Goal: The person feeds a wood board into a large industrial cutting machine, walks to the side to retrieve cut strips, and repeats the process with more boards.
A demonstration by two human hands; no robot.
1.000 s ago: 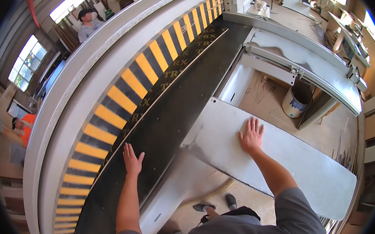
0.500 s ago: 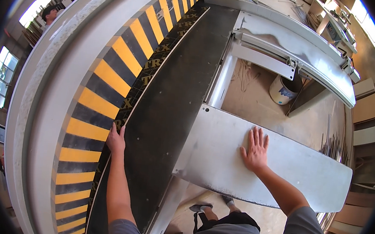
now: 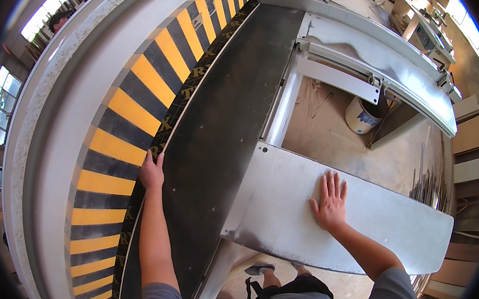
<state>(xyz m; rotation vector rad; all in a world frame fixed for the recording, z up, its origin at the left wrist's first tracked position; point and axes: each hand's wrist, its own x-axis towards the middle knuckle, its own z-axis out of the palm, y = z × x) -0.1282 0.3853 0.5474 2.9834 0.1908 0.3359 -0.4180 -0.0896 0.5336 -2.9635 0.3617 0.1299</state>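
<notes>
My left hand (image 3: 151, 172) is closed on the edge of a long black board (image 3: 131, 211), its thumb on the pale edge and its fingers on the far side, partly hidden. Yellow lettering runs along the board, which lies against a yellow-and-black striped machine guard (image 3: 120, 147). To the right, my right hand (image 3: 331, 204) rests flat on a grey metal support plate (image 3: 380, 225), fingers pointing away from me. Between the two hands runs a smooth dark surface (image 3: 219, 120) with a few pale specks.
A second metal plate (image 3: 366, 38) and a cross bar (image 3: 338, 78) lie farther ahead. A white bucket (image 3: 361, 118) stands on the floor in the frame's opening. Thin rods (image 3: 428, 187) and board offcuts (image 3: 468, 170) are at the right. Another person is partly visible far left.
My left hand and the lettered board have shifted slightly forward along the striped guard. My right hand stays flat on the metal plate, which sits a little lower in view.
</notes>
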